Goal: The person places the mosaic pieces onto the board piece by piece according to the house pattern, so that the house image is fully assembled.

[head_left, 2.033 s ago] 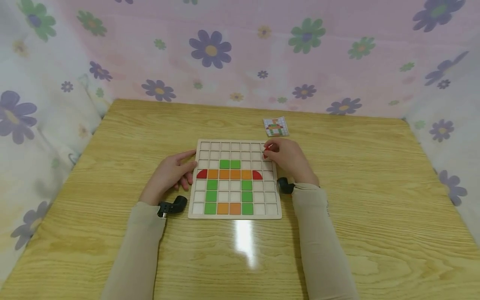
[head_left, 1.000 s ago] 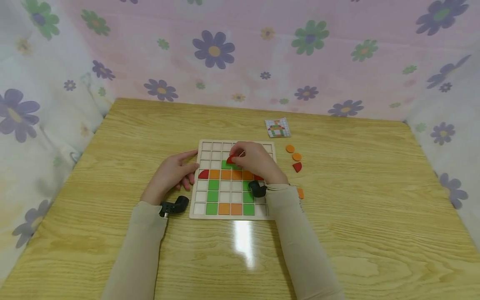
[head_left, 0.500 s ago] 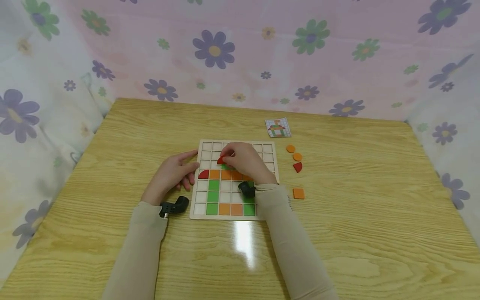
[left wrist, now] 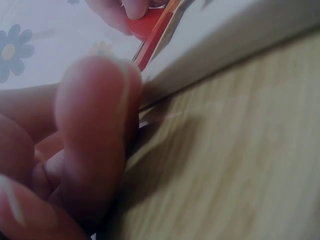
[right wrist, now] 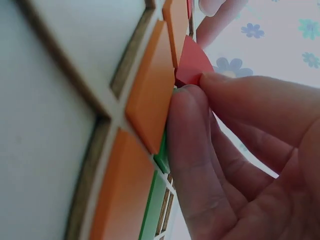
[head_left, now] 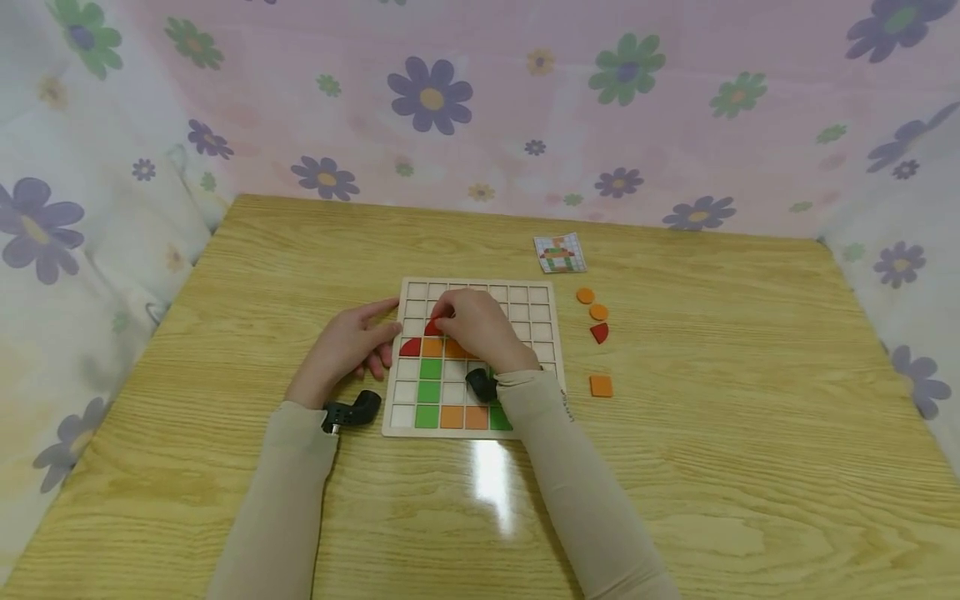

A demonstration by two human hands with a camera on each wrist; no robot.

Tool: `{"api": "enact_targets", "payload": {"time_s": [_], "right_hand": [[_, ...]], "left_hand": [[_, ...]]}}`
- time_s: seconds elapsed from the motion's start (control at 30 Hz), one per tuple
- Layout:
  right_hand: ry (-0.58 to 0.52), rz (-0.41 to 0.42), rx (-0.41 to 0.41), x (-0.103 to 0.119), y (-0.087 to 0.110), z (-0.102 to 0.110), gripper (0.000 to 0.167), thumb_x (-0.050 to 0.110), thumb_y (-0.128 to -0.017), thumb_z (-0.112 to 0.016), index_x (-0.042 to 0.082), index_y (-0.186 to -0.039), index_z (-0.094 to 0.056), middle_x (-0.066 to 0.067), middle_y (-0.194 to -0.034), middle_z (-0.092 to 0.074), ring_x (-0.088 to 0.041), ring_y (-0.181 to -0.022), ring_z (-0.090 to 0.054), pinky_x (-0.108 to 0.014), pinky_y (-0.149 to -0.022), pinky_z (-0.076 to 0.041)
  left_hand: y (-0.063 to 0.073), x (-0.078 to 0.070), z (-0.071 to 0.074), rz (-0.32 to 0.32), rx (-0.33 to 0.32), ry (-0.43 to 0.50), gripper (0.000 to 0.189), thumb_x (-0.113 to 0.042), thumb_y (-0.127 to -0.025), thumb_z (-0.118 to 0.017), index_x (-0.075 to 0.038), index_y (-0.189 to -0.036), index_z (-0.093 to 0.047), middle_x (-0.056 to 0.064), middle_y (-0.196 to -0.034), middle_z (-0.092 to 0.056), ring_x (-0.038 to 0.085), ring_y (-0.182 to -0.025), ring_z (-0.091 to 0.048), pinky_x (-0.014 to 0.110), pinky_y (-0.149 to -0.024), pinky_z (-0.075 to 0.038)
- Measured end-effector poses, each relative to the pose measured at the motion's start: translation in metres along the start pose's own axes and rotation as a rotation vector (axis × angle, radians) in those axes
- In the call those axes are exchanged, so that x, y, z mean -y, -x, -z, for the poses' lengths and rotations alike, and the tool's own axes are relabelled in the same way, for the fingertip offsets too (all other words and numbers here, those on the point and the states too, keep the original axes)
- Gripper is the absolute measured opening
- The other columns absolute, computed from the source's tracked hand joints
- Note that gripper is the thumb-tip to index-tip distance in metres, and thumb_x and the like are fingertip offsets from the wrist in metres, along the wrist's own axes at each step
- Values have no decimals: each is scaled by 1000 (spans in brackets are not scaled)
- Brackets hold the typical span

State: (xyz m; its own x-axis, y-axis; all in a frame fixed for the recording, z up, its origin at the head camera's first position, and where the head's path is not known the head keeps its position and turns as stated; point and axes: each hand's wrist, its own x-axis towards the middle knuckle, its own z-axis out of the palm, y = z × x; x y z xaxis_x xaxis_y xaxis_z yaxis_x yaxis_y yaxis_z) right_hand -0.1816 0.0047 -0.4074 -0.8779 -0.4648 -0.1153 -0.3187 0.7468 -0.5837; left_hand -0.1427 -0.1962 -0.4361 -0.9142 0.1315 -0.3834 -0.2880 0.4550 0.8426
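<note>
A wooden grid board (head_left: 442,433) lies on the table, with green, orange and red tiles set in its squares. My right hand (head_left: 480,327) is over the board's left half. Its thumb and finger pinch a red quarter-circle tile (right wrist: 194,62), tilted at the square above the leftmost orange tile (head_left: 432,347). That hand hides much of the middle of the pattern. Below and left is another red quarter-circle tile (head_left: 411,347), set in the board. My left hand (head_left: 341,352) rests at the board's left edge, its fingers relaxed and touching the rim.
Right of the board lie two orange round tiles (head_left: 598,312), a loose red quarter-circle tile (head_left: 599,332) and an orange square tile (head_left: 601,386). Behind them is a small printed pattern card (head_left: 560,253). A flowered cloth (head_left: 502,108) hangs behind the table.
My right hand has carried the red quarter-circle tile from the board's upper right side leftward over the green tiles and lowered it at the square left of them. My left hand stays put.
</note>
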Motion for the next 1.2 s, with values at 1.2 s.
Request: {"api": "enact_targets", "payload": {"time_s": [1.2], "right_hand": [[-116, 0, 87, -5, 4, 5, 21, 33, -87, -56, 20, -102, -63, 6, -92, -57, -11, -86, -51, -28, -75, -42]], "left_hand": [[4, -2, 0, -35, -3, 32, 51, -42, -87, -54, -34, -135, -37, 16, -66, -61, 30, -51, -60, 31, -38, -41]]}}
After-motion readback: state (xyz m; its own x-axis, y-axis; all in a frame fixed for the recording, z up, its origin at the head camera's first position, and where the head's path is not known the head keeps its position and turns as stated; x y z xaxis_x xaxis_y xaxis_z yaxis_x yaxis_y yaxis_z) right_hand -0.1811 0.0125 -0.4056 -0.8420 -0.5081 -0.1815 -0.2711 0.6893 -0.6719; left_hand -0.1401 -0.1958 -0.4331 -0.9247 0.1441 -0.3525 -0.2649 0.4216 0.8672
